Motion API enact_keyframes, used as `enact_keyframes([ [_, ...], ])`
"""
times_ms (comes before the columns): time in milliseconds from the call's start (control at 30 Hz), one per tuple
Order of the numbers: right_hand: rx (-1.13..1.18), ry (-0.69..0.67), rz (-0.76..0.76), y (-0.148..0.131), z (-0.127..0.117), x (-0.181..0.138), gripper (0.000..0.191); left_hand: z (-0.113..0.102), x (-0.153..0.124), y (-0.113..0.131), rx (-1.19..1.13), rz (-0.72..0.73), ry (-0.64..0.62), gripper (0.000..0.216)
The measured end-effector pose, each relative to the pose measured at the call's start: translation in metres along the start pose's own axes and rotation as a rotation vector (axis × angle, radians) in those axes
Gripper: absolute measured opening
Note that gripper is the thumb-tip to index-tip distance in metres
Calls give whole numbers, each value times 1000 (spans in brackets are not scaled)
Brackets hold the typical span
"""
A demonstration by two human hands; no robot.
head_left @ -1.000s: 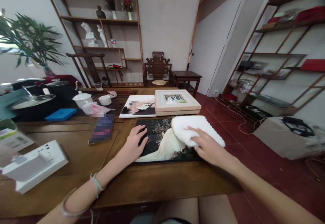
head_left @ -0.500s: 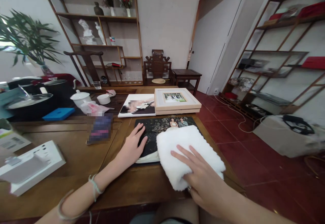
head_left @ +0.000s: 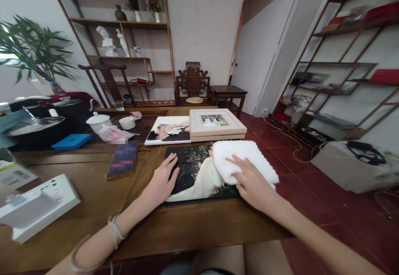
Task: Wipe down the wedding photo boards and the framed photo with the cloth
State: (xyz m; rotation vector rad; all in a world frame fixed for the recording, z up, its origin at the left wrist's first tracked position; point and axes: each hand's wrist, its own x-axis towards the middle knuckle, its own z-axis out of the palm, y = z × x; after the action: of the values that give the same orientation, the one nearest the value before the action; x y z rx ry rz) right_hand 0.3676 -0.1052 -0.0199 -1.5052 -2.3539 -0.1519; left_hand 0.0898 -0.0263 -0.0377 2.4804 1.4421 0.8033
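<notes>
A dark wedding photo panel lies flat on the wooden table in front of me. My left hand rests on its left edge with the fingers stretched out, holding nothing. On the panel's right part sits a fluffy white towel, which covers that side of the picture and overhangs its edge. My right hand grips the towel, fingers spread over its top; the thumb is hidden. A long white dress shows in the uncovered part of the photo.
Behind the panel lie a white photo panel and a pale framed picture. To the left are a white box, a blue box, a lidded white bowl and a black pan. The table's right edge is close to the towel.
My right hand has moved the towel away from me and slightly right across the panel, uncovering more of the dress. My left hand has stayed in place.
</notes>
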Motion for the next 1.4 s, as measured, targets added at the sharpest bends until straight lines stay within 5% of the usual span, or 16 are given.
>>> enact_keyframes([
  [233, 42, -113, -95, -42, -20, -57, 25, 1, 0, -2, 10, 13, -12, 44],
  [400, 41, -108, 28, -10, -16, -6, 35, 0, 1, -2, 10, 36, -20, 45],
  [533, 32, -125, -10, 18, -6, 46, 40, -1, 1, 0, 11, 18, -24, 46],
  [633, 42, -125, -34, 19, -3, 54, 41, 0, 1, -1, 19, 14, -20, 46],
  [967, 164, -255, -269, -71, -18, -22, 30, 0, -1, 0, 41, 28, -19, 43],
  [1233, 135, -155, -93, -33, 0, 54, 45, 2, 1, -4, 17, 38, -4, 42],
  [1400, 100, -142, -108, -34, 7, 82, 43, 3, 1, -5, 20, 43, 1, 44],
])
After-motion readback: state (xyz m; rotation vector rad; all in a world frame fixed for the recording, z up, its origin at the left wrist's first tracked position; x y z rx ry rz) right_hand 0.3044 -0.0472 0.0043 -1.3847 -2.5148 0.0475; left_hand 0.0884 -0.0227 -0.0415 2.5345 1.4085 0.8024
